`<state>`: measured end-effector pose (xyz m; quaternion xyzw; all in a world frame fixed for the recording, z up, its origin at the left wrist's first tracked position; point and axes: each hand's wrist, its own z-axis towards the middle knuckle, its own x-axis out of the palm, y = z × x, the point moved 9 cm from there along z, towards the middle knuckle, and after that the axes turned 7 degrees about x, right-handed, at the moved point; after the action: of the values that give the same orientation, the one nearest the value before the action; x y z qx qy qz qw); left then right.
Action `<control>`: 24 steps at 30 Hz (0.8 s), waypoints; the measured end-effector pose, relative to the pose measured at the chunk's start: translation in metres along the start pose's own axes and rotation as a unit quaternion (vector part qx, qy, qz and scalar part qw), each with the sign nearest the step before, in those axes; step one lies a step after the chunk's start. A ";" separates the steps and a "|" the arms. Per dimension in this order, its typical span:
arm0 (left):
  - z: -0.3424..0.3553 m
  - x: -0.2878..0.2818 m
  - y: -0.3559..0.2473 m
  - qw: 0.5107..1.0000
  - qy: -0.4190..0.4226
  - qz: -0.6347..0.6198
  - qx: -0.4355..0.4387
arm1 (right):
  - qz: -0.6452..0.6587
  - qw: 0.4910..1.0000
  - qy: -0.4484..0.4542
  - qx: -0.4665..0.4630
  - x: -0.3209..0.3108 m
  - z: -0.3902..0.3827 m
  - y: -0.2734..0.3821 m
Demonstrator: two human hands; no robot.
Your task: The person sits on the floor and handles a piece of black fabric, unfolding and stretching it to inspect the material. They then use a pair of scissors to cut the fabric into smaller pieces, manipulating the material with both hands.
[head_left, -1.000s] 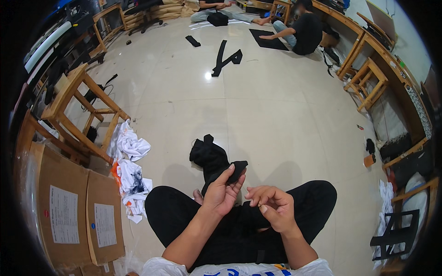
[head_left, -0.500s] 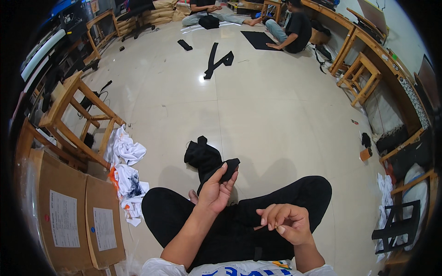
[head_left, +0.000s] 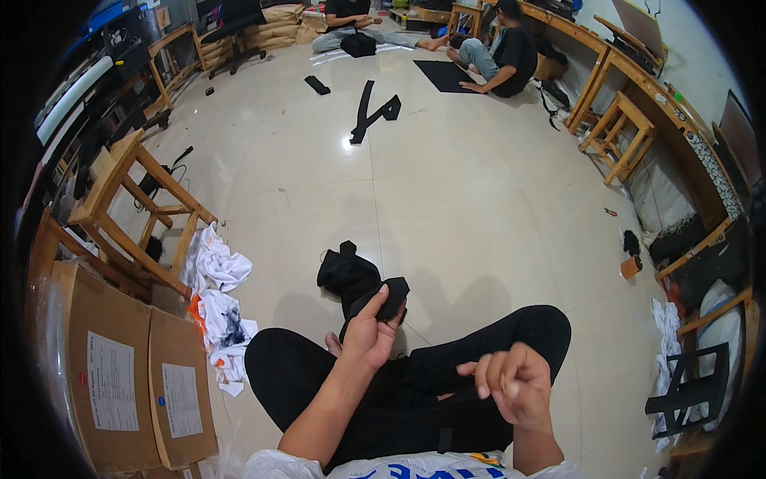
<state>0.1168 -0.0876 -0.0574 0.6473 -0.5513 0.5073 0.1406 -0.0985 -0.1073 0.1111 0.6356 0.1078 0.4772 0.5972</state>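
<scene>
Above my crossed legs, my left hand (head_left: 373,329) grips the end of a black cloth piece (head_left: 391,297), thumb on top and fingers wrapped beneath it. The rest of that black cloth (head_left: 348,271) trails beyond the hand, bunched on the floor in front of me. Over my right knee, well apart from the cloth, my right hand (head_left: 515,383) is raised with its fingers curled in and the fingertips close together. Whatever those fingertips may hold is too small or blurred to make out.
Black strips (head_left: 369,112) lie farther out on the tiled floor. Cardboard boxes (head_left: 108,359), a wooden stool (head_left: 136,203) and white cloths (head_left: 217,263) line my left. Another stool (head_left: 618,136) stands at right. Two people sit at the back, one touching a black sheet (head_left: 447,76).
My right hand has lifted slightly and shifted right, turning at the wrist. My left hand keeps its hold on the cloth, nearly unmoved. The head view has shifted slightly.
</scene>
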 end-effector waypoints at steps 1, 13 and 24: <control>-0.001 0.002 0.000 1.000 0.008 0.008 0.004 | 0.052 0.997 -0.043 0.031 -0.011 0.004 -0.011; -0.009 0.011 -0.021 0.995 0.011 0.053 0.088 | -0.484 0.860 -0.125 0.104 -0.022 0.029 -0.083; 0.006 -0.001 -0.039 0.995 -0.008 -0.020 0.100 | -0.342 0.904 -0.253 0.039 -0.044 -0.016 -0.050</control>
<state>0.1531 -0.0776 -0.0456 0.6726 -0.4859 0.5523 0.0807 -0.1114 -0.1151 0.0441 0.6819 0.1820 0.0622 0.7057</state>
